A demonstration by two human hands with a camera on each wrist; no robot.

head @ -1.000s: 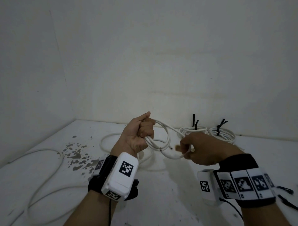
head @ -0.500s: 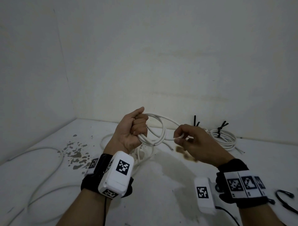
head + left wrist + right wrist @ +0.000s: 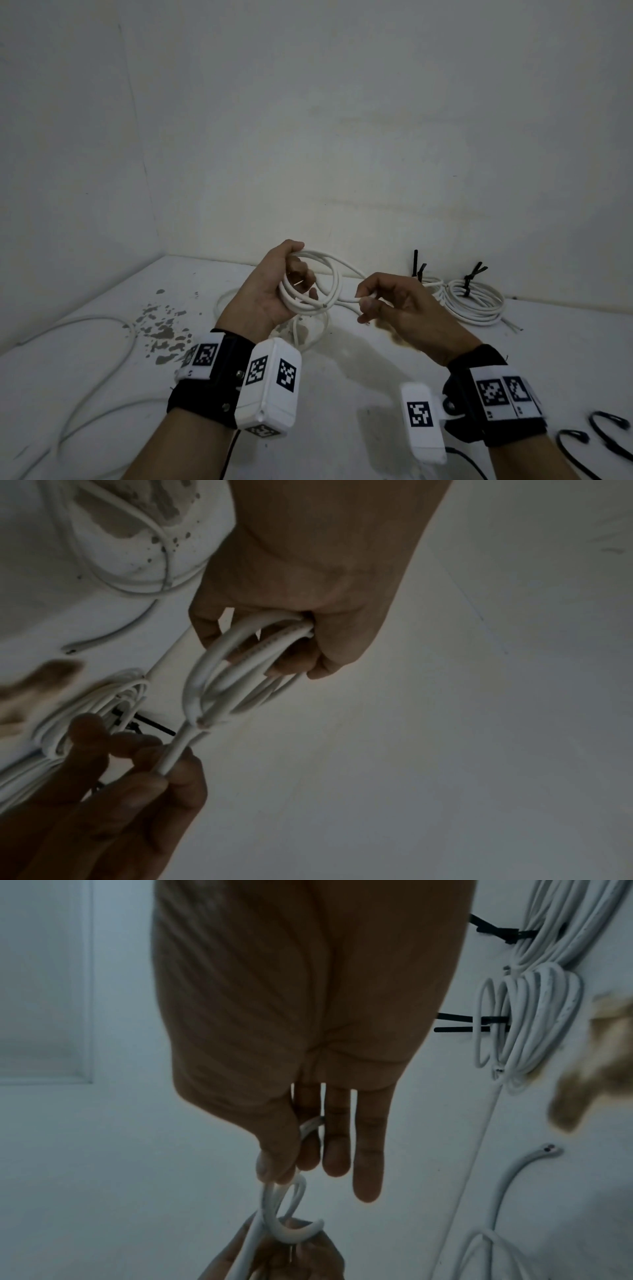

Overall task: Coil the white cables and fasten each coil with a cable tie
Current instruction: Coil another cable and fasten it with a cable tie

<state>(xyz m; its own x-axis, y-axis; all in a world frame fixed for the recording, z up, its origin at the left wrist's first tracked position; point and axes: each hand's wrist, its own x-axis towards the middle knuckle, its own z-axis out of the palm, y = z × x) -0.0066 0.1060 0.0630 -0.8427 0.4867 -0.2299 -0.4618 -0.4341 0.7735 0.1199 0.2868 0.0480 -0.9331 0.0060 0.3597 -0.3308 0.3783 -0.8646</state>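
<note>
My left hand (image 3: 274, 294) grips a small coil of white cable (image 3: 313, 291) above the table, palm turned up, fingers curled round the loops (image 3: 240, 653). Just to its right, my right hand (image 3: 387, 301) pinches the free end of the same cable (image 3: 351, 300) between thumb and forefinger (image 3: 284, 1150); the other fingers point straight out. Two finished white coils (image 3: 476, 301) with black cable ties (image 3: 471, 274) lie at the back right by the wall. Part of the cable hangs below my left hand to the table (image 3: 308, 329).
A loose white cable (image 3: 99, 346) loops across the left of the white table (image 3: 359, 377). Grey stains (image 3: 161, 325) mark the table left of my hands. Loose black cable ties (image 3: 609, 431) lie at the front right. White walls close the back and left.
Both hands have risen and come closer. The left hand has turned palm up with the coil. The right hand has drawn the cable's end up beside the coil.
</note>
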